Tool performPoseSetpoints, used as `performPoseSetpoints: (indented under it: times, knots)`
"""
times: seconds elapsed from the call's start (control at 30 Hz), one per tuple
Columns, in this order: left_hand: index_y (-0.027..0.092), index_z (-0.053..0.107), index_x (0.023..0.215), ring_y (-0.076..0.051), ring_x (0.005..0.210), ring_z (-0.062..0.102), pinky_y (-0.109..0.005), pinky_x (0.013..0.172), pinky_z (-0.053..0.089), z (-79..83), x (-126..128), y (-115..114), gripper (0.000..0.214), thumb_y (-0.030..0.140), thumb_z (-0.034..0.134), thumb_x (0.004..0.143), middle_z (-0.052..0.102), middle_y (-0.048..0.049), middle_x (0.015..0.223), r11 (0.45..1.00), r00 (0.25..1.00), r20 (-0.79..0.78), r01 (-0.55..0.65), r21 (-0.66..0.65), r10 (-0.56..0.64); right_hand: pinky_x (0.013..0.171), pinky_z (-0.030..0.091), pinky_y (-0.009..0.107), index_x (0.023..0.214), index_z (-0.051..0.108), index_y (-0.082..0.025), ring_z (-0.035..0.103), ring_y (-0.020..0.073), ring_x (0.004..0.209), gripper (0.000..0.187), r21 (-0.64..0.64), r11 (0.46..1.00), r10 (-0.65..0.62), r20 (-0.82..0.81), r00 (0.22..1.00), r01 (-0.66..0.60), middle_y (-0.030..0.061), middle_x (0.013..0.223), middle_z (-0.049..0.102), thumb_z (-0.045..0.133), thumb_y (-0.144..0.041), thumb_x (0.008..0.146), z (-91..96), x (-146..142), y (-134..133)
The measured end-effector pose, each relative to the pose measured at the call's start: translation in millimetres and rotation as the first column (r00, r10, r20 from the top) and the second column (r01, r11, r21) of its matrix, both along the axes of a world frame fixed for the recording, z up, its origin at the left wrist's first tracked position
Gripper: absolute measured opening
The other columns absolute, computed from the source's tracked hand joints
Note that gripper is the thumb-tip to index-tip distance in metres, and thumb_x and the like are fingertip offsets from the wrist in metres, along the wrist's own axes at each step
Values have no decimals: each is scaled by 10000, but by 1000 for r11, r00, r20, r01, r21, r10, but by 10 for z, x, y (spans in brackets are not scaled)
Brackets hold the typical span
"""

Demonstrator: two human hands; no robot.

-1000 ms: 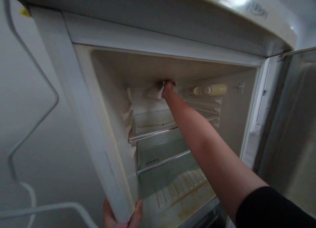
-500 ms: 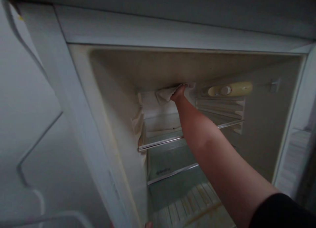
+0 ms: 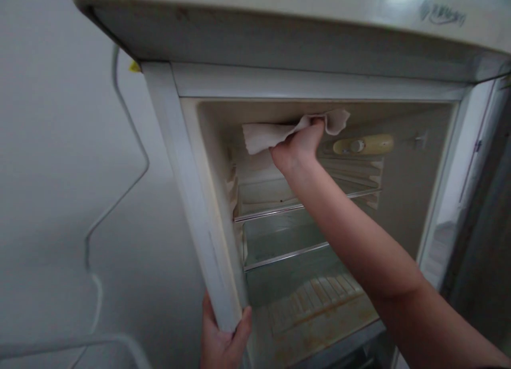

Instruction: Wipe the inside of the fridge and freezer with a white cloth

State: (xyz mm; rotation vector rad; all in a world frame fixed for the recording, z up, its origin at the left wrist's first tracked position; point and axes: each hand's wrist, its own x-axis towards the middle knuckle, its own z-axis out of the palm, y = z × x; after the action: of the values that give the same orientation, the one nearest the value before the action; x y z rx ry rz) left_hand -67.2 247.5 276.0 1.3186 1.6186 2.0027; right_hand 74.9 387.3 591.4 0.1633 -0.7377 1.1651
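My right hand [image 3: 301, 145] reaches into an open fridge compartment and presses a pale cloth [image 3: 263, 137] up against its ceiling. The palm is turned upward, with the cloth spread above it and sticking out on both sides; some fingertips are hidden by it. Low on the left, my left hand [image 3: 225, 334] is wrapped around the edge of the fridge's side frame [image 3: 195, 209], thumb on the inner side and fingers on the outer side.
Inside are glass shelves [image 3: 279, 238], a yellowish control and lamp housing [image 3: 377, 144] on the right wall, and a brown-stained floor [image 3: 319, 331]. The upper door [image 3: 279, 39] overhangs the opening. A grey cable [image 3: 131, 126] runs along the left wall, near a bent tube [image 3: 99, 339].
My right hand and the cloth have come from the back of the compartment toward the front of its ceiling. The view has pulled back, and my left hand now shows on the frame.
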Motion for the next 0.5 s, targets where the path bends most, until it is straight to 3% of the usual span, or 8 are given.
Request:
performPoseSetpoints:
  times: [0.17, 0.27, 0.33, 0.4, 0.5]
  knots:
    - [171, 504, 1345, -252, 1056, 645, -343, 970, 513, 3, 74, -16, 697, 487, 731, 767, 651, -88, 1100, 999, 999, 40, -24, 24, 23, 717, 583, 406, 823, 582, -217, 702, 233, 1014, 614, 57, 997, -61, 265, 962, 48, 31, 751, 630, -11, -322, 941, -8, 306, -854]
    - [169, 515, 1342, -266, 1076, 643, -354, 983, 513, 7, 87, -18, 710, 498, 741, 755, 655, -94, 1105, 999, 999, 47, -25, 27, 23, 779, 585, 383, 839, 556, -228, 683, 202, 1107, 564, 80, 993, 61, 280, 958, -86, -1, 814, 635, 22, -354, 969, -36, 267, -1063]
    - [171, 526, 1327, -266, 1059, 647, -360, 986, 511, 10, 83, -16, 707, 495, 751, 740, 658, -88, 1087, 999, 999, 35, -29, 23, 29, 843, 582, 395, 900, 551, -226, 676, 197, 1135, 563, 52, 976, 194, 218, 956, -210, -2, 845, 624, 28, -410, 995, -53, 129, -1021]
    - [172, 526, 1316, -263, 1052, 646, -360, 989, 509, 6, 72, -12, 697, 495, 745, 738, 657, -84, 1078, 999, 999, 26, -29, 20, 28, 940, 571, 414, 1003, 556, -227, 669, 211, 1156, 567, 26, 970, 233, 187, 954, -242, 16, 939, 643, 99, -562, 1000, -87, -83, -856]
    - [172, 512, 1319, -258, 1037, 645, -370, 990, 505, -29, 33, 4, 698, 515, 726, 749, 652, -83, 1072, 999, 999, 23, -44, 4, 44, 1113, 487, 416, 1184, 515, -247, 598, 213, 1286, 583, 35, 998, 52, 190, 980, -60, 53, 1200, 643, 204, -688, 966, -194, -483, -485]
